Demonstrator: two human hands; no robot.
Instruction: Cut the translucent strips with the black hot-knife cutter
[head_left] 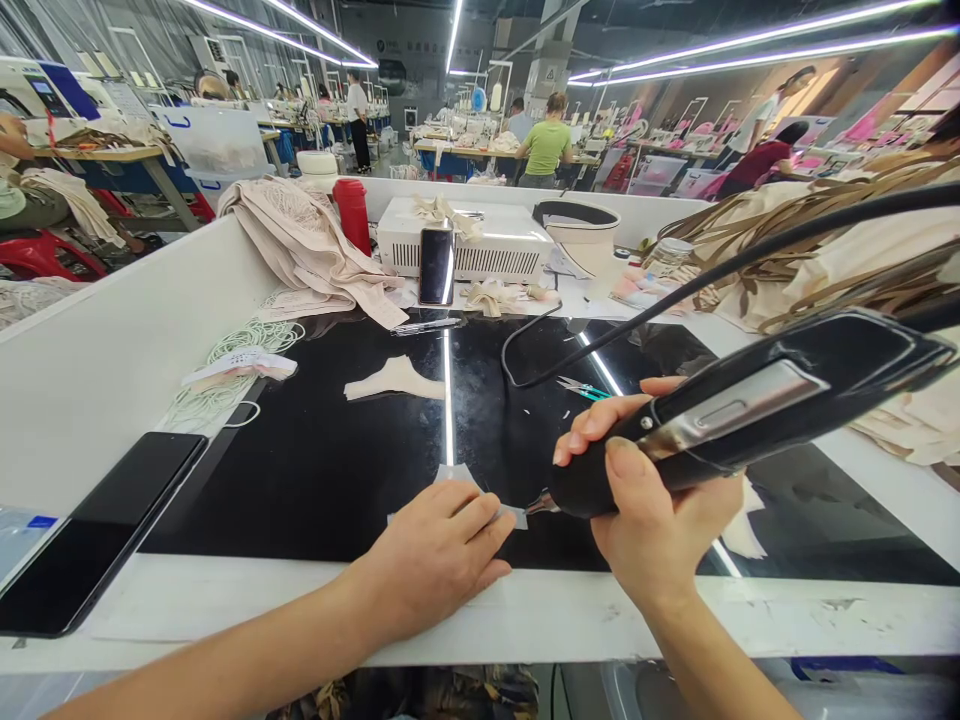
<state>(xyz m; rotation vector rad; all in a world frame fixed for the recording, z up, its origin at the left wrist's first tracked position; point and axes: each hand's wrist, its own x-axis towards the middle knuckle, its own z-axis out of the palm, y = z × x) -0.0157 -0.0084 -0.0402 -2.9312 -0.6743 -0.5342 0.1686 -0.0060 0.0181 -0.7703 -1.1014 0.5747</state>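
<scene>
My right hand (660, 510) is wrapped around a black corded handheld tool (720, 410) with a pointed metal tip. The tip touches or nearly touches the right end of a small pale translucent piece (456, 474) on the glossy black mat (300, 480). Pressing that piece down, my left hand (442, 540) lies flat with its fingers stretched out; it covers most of the piece. Farther back on the mat lies a cream fabric cutout (395, 378). Another pale scrap (744, 525) shows beyond my right wrist.
Teal-handled snips (583, 388) lie near the tool's cable (637, 318). On the left are a large black phone (97, 535) and pale green cord (225, 370). Behind the mat stand a white vented box (495, 245), a smaller phone (436, 267) and a red bottle (352, 215). Fabric piles flank them.
</scene>
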